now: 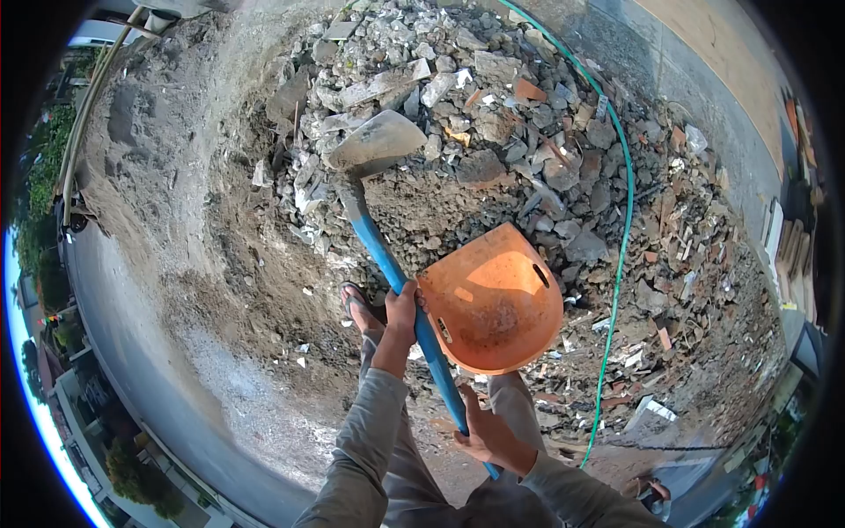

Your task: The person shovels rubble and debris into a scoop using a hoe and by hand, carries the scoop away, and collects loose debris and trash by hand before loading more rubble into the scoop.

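Hoe: the hoe point(429, 345) runs from approx 11 to 5 o'clk thru mid-view; blue handle point(377, 244) low, dusty metal blade point(377, 145) at 11, over rubble heap point(576, 167). Can't tell if edge bites.
L hand: L hand point(401, 310) wrapped tight round handle, abt midway, nr pan's 9 o'clk edge; can't tell if fingers touch the pan.
R hand: R hand point(493, 437) at L hand's 5 o'clk, also clamped on handle, nr butt end.
Pan: orange pan point(480, 268), approx 4 o'clk of centre, dusty inside; slots at its 2 & 8 o'clk.
Footing: one sandalled foot point(356, 305) at L hand's 9 o'clk; other foot hidden, prob. by pan.
Around: green hose point(628, 189) curves down R side, approx 12:30 to 5 o'clk; road point(145, 365) at 8–9; another person point(653, 495) btwn 4 & 5, small, no detail.
Step (my read): hoe work at heap, blade reaching btwn soil & broken chunks; pan close by.
Move calls for: I'd say both grips firm, blade edge set behind loose stuff, pull toward 5–6 o'clk, clear of foot & hose. Big slabs nr blade may snag it.
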Demonstrator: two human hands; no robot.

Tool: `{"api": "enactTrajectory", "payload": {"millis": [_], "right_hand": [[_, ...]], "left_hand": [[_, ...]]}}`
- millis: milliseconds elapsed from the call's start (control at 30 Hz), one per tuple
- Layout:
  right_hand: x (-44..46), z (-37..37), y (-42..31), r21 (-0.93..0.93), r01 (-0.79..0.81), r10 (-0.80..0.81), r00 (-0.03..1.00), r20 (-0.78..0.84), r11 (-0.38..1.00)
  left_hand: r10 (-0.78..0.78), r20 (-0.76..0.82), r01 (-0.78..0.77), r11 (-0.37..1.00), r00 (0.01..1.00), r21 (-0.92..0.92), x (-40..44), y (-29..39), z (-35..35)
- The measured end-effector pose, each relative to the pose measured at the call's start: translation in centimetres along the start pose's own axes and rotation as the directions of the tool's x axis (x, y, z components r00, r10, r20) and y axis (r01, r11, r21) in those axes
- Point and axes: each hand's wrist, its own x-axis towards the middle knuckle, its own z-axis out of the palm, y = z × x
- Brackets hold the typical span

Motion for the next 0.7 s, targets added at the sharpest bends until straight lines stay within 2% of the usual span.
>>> {"api": "enactTrajectory", "payload": {"millis": [67, 100, 167, 200, 233, 267, 300, 367, 400, 433, 500, 533, 600, 633, 667, 700], "right_hand": [[0.0, 1.6, 2.0, -0.055, -0.05, 0.042, 0.99, -0.138, 0.997], [-4.3, 1.3, 0.2, -0.051, -0.168, 0.159, 0.976, -0.145, 0.984], [-2.6, 1.9, 0.0, 0.028, -0.045, 0.051, 0.966, -0.255, 0.999], [-1.0, 1.9, -0.8, 0.031, -0.042, 0.049, 0.96, -0.274, 0.999], [-1.1, 1.9, -2.1, 0.059, -0.059, 0.072, 0.962, -0.262, 0.997], [-1.3, 2.0, -3.3, 0.087, -0.072, 0.092, 0.964, -0.249, 0.994], [-1.5, 2.2, -4.2, 0.092, -0.091, 0.112, 0.961, -0.254, 0.992], [-1.5, 2.2, -5.6, 0.084, -0.286, 0.297, 0.929, -0.221, 0.955], [-1.8, 3.1, -5.7, 0.046, -0.309, 0.31, 0.91, -0.276, 0.95], [-2.2, 4.3, -6.2, 0.044, -0.311, 0.312, 0.914, -0.26, 0.949], [-2.3, 6.0, -7.0, -0.051, -0.39, 0.344, 0.86, -0.378, 0.919], [-1.5, 5.5, -8.0, -0.055, -0.379, 0.331, 0.861, -0.386, 0.924], [0.8, 3.3, -10.8, -0.034, -0.395, 0.326, 0.803, -0.499, 0.918], [3.3, 1.7, -11.1, -0.076, -0.23, 0.139, 0.786, -0.603, 0.97], [5.9, 0.0, -11.2, -0.126, -0.067, -0.038, 0.728, -0.684, 0.99], [8.1, -2.1, -12.5, -0.04, -0.138, 0.082, 0.77, -0.633, 0.99]], "left_hand": [[0.051, -0.052, -0.05, 0.999, 0.997, 0.019, -0.5, -0.6, 1.1], [-0.064, -0.039, 0.064, 0.998, 0.997, -0.011, -3.0, -1.7, 2.6], [-0.159, 0.145, 0.186, 0.963, 0.977, -0.197, -0.8, 0.6, 1.1], [-0.182, 0.282, 0.292, 0.86, 0.942, -0.419, 1.4, 3.3, 1.1], [-0.198, 0.394, 0.417, 0.672, 0.897, -0.611, 2.8, 5.3, 0.4], [-0.18, 0.56, 0.546, 0.583, 0.809, -0.602, 5.8, 6.0, -1.3], [-0.196, 0.567, 0.563, 0.574, 0.8, -0.594, 5.9, 6.2, -1.6], [-0.229, 0.48, 0.463, 0.761, 0.847, -0.454, 4.5, 7.6, -1.3], [-0.236, 0.452, 0.435, 0.802, 0.86, -0.409, 3.0, 9.1, -1.4], [-0.241, 0.438, 0.433, 0.8, 0.866, -0.416, 1.3, 10.7, -1.6], [-0.184, 0.357, 0.286, 0.923, 0.916, -0.258, -2.2, 14.6, -1.6], [-0.114, 0.303, 0.193, 0.95, 0.946, -0.247, -3.5, 17.0, -1.0], [0.049, 0.231, 0.014, 0.964, 0.972, -0.264, -3.3, 21.4, 0.4], [0.13, 0.195, -0.081, 0.968, 0.972, -0.239, -2.3, 23.8, 1.7], [0.281, 0.145, -0.257, 0.952, 0.949, -0.166, -0.3, 25.9, 3.2], [0.423, 0.15, -0.405, 0.904, 0.893, -0.14, 2.1, 27.6, 4.7]]}}
